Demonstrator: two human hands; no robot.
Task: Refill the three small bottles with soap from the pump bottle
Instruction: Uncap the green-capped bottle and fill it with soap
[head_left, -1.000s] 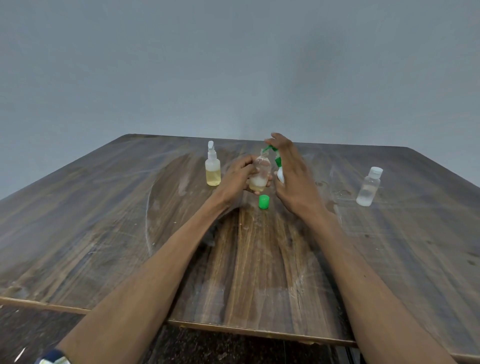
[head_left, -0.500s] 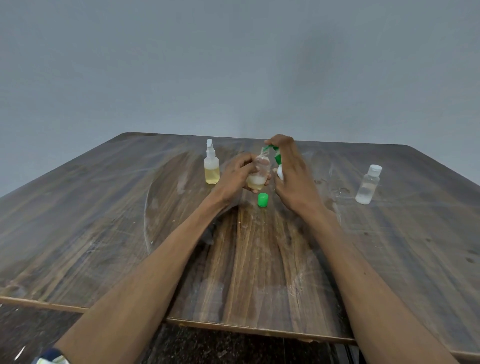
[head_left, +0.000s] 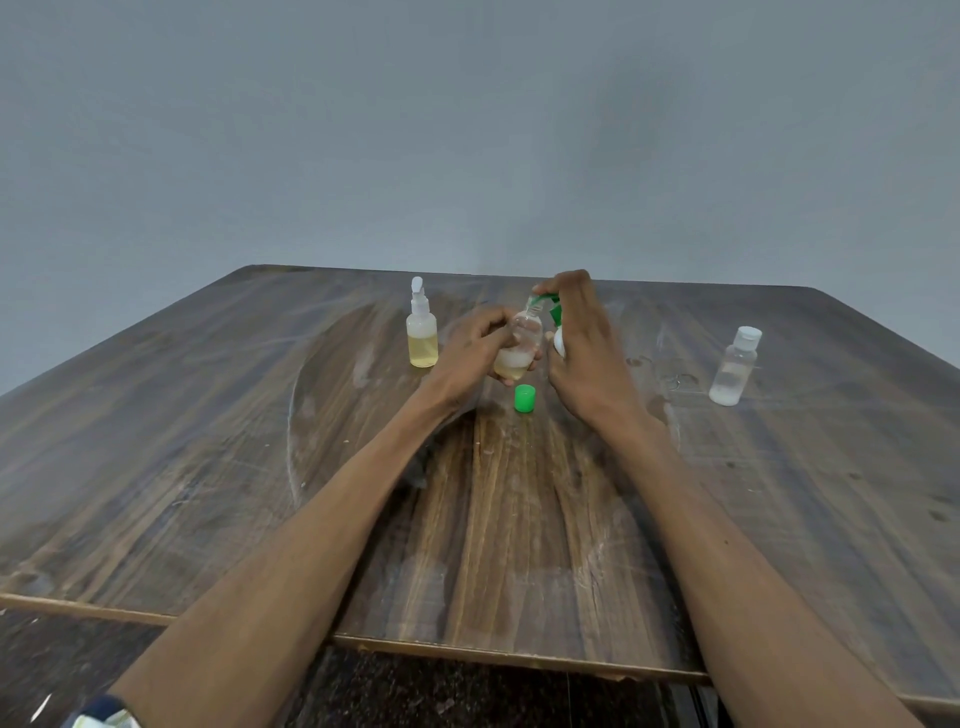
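At mid-table, well back from the near edge of the wooden table (head_left: 208, 467), the left hand (head_left: 467, 358) curls round an uncapped small bottle (head_left: 519, 345), its long axis upright and its mouth under the green spout. The right hand (head_left: 582, 343) wraps the pump bottle (head_left: 557, 332), fingers bent over its head. A green cap (head_left: 524, 399) lies just before them; the spray bottle (head_left: 422, 327) stands left, the white-capped bottle (head_left: 733, 366) well apart to the right.

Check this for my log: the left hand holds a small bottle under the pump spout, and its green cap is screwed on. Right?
Not quite. In the head view the green cap lies on the table, off the small bottle that the left hand holds under the pump bottle.
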